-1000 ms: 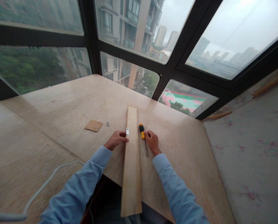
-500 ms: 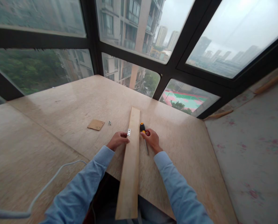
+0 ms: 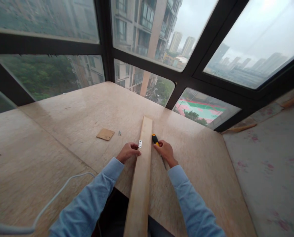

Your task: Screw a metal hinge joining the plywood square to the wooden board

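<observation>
A long pale wooden board [image 3: 140, 184] runs from the tabletop back past the near edge. At its left edge sits a small silver hinge [image 3: 140, 144] with dark holes. My left hand [image 3: 127, 152] is closed at that edge, its fingers pinching beside the hinge and the thumb resting on the wood. Just right of the board, my right hand [image 3: 166, 152] grips a black-and-yellow screwdriver [image 3: 155, 139]. Its handle end points away from me; its metal shaft slants back toward me, partly hidden under the hand.
Left of the board lie a brown square piece [image 3: 105, 134] and a few small screws [image 3: 119, 133]. A white cable [image 3: 63, 184] curves over the tabletop [image 3: 70, 131] at left. Windows [image 3: 147, 65] border the far side, and a flowered wall [image 3: 267, 171] stands at right.
The view has shifted slightly, so everything sits a little lower and further right. The screwdriver is tilted more, and my right hand covers more of its shaft. My left hand stays at the hinge.
</observation>
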The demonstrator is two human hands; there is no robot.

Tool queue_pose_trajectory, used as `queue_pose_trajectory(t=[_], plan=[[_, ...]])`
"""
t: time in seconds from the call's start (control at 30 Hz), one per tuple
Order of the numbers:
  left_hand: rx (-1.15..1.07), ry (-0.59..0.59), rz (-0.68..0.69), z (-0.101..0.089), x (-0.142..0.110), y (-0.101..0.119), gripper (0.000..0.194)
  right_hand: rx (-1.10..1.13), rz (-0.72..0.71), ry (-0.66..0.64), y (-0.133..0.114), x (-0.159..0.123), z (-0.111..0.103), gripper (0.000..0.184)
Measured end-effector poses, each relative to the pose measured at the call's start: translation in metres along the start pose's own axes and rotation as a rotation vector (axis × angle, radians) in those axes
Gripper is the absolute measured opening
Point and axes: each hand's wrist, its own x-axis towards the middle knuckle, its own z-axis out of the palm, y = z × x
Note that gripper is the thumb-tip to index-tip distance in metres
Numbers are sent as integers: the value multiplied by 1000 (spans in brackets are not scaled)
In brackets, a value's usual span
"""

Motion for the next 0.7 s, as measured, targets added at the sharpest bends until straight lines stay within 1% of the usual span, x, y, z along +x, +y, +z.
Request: queue_pose_trajectory(t=[0.07, 0.1, 0.2, 0.23, 0.33, 0.37, 0.4, 0.47, 0.53, 0.7], plan=[[8, 8, 4, 0, 1, -1, 33, 172, 34, -14, 2, 1, -2, 18], [14, 19, 10, 0, 1, -2, 33, 261, 49, -32, 2, 1, -4, 19], [41, 49, 26, -1, 3, -5, 32, 466, 75, -99, 2, -3, -11, 33], [47, 54, 29, -1, 4, -5, 32, 566, 90, -107, 1, -6, -14, 37], [47, 63, 25, -1, 5, -8, 31, 1014, 146, -83, -8, -15, -24, 41], [42, 65, 24, -1, 6, -9, 31, 1140, 146, -70, -13, -18, -27, 41], [37, 65, 25, -1, 6, -9, 31, 1219, 133, -58, -18, -21, -30, 40], [33, 64, 31, -1, 7, -10, 32, 1295, 89, -32, -30, -25, -36, 42], [28, 65, 27, -2, 7, -9, 33, 1307, 41, 21, -42, -28, -40, 44], [-100, 9, -33, -2, 6, -6, 34, 1204, -106, 228, -69, -26, -41, 47]])
